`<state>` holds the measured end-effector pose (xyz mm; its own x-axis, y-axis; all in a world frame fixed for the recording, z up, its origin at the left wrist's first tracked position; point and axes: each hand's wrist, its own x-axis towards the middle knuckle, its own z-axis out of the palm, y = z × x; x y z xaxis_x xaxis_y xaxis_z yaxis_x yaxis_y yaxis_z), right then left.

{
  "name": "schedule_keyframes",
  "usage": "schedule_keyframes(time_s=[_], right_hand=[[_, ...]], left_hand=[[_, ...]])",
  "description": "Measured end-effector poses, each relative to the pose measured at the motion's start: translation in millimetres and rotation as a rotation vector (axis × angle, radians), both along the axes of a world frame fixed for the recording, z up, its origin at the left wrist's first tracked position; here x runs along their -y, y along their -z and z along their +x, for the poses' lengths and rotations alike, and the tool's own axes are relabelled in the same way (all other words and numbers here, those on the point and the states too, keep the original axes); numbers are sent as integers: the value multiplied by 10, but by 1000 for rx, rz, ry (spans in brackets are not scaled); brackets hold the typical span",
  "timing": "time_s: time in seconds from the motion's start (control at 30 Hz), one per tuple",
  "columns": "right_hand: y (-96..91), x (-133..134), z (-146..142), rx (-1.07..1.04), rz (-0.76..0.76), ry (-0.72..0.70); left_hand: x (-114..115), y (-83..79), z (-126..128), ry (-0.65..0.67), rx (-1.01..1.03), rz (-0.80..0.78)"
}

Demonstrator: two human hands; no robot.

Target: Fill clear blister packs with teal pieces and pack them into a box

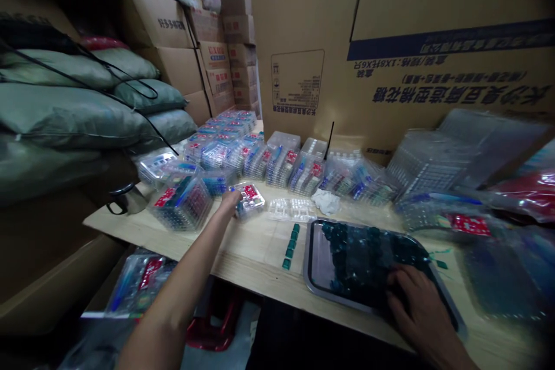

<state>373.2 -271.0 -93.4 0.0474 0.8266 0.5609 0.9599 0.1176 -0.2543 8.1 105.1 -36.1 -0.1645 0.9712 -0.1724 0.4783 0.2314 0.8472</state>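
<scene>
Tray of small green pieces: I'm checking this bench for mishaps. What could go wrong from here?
The tray sits near the front edge of the table under the right hand, so a push might tip out its green pieces. The loose pieces could get swept aside. The left hand, at a clear plastic box, could knock the stacked packs.

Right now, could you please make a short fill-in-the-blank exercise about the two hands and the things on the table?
The left hand touches a clear plastic box with a ____ label.
The right hand is inside a metal tray of small ____ pieces.
A short row of the same pieces lies on the wooden table, to the ____ of the tray.

Missing words: red; green; left.
</scene>
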Motion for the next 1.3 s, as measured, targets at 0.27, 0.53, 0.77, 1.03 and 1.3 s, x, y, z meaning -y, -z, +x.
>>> schedule_keyframes(time_s=[0.27, 0.53, 0.77, 1.03, 1.3], right_hand=[[-164, 66, 106, -8, 100, 64], [-233, -53, -177, -37, 94, 66], [-216, -49, -277, -62, 64, 46], [-303, -20, -278, -150, 62, 124], [-374, 110, -105, -284, 59, 200]], left_hand=[[266, -125, -690, -2, -286, 5], [363, -117, -596, -82, -490, 40], [435, -276, -578, -92, -304, 150], [808, -486, -538, 31, 90, 134], [1771, 11, -670, 162, 256, -87]])
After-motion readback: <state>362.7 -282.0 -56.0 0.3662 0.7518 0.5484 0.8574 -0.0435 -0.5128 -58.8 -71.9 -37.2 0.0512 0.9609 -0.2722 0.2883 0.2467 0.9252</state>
